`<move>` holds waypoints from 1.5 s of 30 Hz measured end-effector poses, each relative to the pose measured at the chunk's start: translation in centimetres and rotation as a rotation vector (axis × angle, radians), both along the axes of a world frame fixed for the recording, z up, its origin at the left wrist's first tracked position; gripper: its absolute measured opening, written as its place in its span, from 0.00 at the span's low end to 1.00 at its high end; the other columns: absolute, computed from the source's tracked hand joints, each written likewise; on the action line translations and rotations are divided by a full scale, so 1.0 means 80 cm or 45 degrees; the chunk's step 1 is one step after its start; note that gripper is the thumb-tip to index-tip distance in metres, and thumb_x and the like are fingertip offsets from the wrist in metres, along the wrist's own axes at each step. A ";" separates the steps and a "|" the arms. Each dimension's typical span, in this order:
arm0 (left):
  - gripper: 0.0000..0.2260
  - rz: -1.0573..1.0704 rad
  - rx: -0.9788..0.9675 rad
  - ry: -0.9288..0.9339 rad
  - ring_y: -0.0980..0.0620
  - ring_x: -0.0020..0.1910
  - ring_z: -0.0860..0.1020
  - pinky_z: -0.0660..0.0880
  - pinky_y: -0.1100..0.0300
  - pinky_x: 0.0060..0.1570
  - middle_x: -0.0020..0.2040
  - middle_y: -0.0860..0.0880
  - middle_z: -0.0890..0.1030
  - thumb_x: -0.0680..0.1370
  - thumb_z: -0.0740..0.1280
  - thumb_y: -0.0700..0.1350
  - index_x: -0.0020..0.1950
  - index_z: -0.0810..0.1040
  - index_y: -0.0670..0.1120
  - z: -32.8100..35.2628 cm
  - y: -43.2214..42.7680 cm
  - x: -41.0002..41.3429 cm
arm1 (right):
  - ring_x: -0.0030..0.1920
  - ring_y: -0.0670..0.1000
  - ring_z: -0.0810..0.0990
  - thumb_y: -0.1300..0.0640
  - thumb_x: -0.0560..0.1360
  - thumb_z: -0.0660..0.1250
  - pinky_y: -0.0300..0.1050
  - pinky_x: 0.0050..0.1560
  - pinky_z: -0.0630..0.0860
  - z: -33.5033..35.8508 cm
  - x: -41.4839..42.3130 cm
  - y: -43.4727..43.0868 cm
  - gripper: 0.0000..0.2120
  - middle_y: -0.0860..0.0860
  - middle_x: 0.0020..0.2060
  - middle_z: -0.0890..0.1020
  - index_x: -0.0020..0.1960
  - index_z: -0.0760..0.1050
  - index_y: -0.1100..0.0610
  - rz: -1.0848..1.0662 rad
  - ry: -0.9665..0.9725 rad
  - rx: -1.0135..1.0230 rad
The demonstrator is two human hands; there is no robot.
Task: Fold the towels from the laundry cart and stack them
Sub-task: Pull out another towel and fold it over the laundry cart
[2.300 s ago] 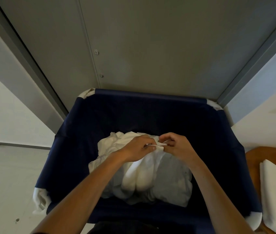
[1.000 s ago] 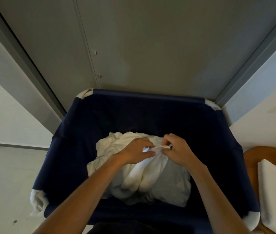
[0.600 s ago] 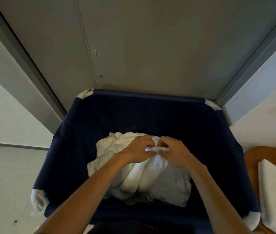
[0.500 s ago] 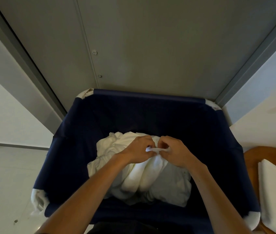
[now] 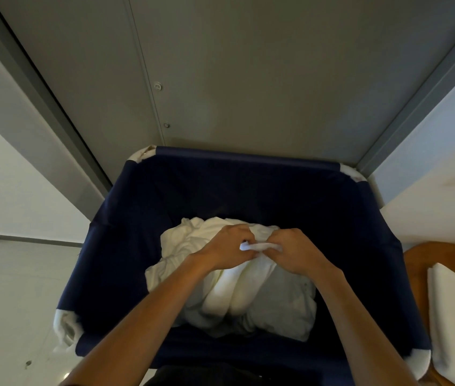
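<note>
Pinching towel (image 5: 234, 293) over laundry cart (image 5: 248, 157).
Edge runs hand to hand: left hand (image 5: 229, 246) and right hand (image 5: 294, 253), nearly together, pinch it; rest hangs below, seemingly bunched.

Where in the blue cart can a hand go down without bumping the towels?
Bare blue cloth shows at the far side, between the towel pile and the far rim of the cart, and in strips along its left and right walls. The middle is crowded: the left hand and right hand both pinch a towel edge there.
</note>
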State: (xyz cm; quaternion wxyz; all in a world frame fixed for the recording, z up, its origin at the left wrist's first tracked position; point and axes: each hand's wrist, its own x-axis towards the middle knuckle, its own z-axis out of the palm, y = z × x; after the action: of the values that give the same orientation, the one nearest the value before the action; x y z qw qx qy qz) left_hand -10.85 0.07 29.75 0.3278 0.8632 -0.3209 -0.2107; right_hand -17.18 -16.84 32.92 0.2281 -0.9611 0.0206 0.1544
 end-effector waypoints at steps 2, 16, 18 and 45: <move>0.09 0.006 0.009 0.041 0.56 0.44 0.72 0.71 0.60 0.48 0.42 0.55 0.75 0.75 0.70 0.53 0.41 0.74 0.51 0.000 0.002 -0.001 | 0.37 0.47 0.76 0.54 0.76 0.64 0.45 0.41 0.75 0.004 0.001 0.003 0.12 0.48 0.33 0.77 0.36 0.75 0.57 -0.023 -0.113 0.073; 0.15 0.203 0.092 -0.085 0.54 0.45 0.71 0.66 0.64 0.46 0.47 0.51 0.71 0.76 0.68 0.54 0.51 0.81 0.42 0.004 0.026 0.031 | 0.38 0.52 0.75 0.61 0.79 0.60 0.42 0.38 0.71 0.019 0.007 -0.031 0.11 0.52 0.38 0.75 0.41 0.76 0.63 -0.165 -0.369 0.141; 0.14 0.209 -0.004 -0.112 0.54 0.44 0.71 0.69 0.64 0.47 0.48 0.50 0.72 0.77 0.68 0.53 0.52 0.81 0.43 0.014 0.026 0.034 | 0.39 0.50 0.76 0.63 0.78 0.63 0.35 0.38 0.68 0.026 0.006 -0.038 0.08 0.52 0.39 0.78 0.45 0.81 0.62 -0.166 -0.494 0.123; 0.09 0.276 0.103 0.007 0.48 0.53 0.77 0.70 0.62 0.50 0.50 0.51 0.78 0.80 0.63 0.45 0.57 0.78 0.44 -0.045 0.039 0.006 | 0.44 0.38 0.78 0.67 0.72 0.65 0.27 0.41 0.72 0.103 -0.012 0.004 0.10 0.41 0.40 0.81 0.46 0.79 0.53 -0.570 -0.873 0.563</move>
State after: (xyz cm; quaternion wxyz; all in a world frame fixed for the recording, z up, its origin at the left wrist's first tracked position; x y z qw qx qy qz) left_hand -10.39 3.16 26.18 0.3144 0.9048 -0.2160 -0.1892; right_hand -18.15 -16.48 41.15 0.4490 -0.8569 0.1174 -0.2245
